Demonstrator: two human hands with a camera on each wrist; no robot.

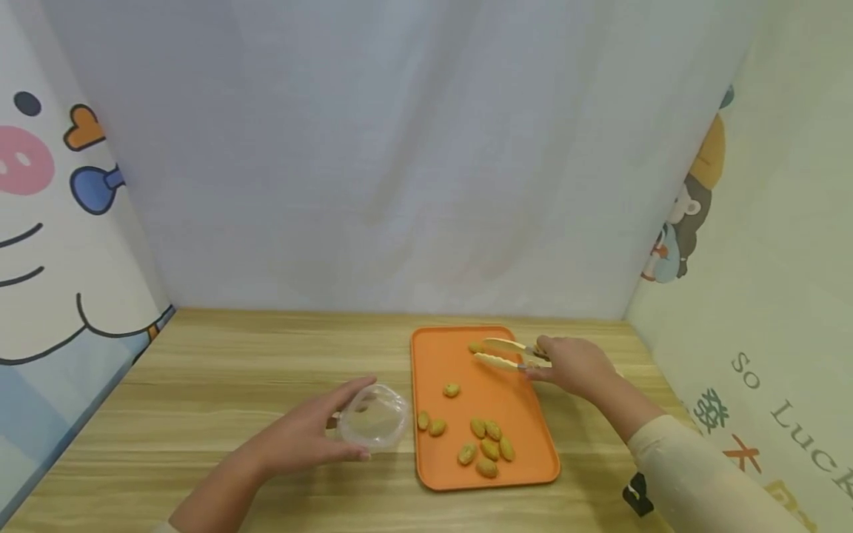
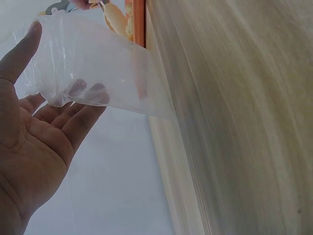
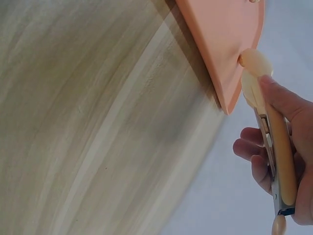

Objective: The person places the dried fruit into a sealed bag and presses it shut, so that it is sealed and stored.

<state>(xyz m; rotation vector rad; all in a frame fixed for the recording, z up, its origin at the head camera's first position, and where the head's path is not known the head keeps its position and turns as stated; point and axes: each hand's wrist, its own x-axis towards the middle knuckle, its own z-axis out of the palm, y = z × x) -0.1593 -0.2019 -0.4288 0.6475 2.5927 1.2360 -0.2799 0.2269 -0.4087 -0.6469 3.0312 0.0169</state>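
Note:
My left hand (image 1: pixel 309 429) holds a clear, crinkled plastic bag (image 1: pixel 375 423) with thumb and fingers on either side. The bag stands upright on the table with its round mouth up; no contents show in it. In my right hand (image 1: pixel 578 364) is a pair of tongs (image 1: pixel 501 361) with cream-coloured tips. The tongs' two arms are apart, over the far right of an orange tray (image 1: pixel 483 392). A small yellow-brown oval piece (image 1: pixel 474 346), like preserved fruit, lies at the tips; whether the tongs touch it I cannot tell. Several similar pieces (image 1: pixel 489 448) lie nearer on the tray.
The wood-grain table (image 1: pixel 266 348) runs back to a pale curtain (image 1: pixel 373 185). Printed cloths hang at the left and right sides. A small black object (image 1: pixel 637 494) shows beside the right sleeve. The bag stands just left of the tray.

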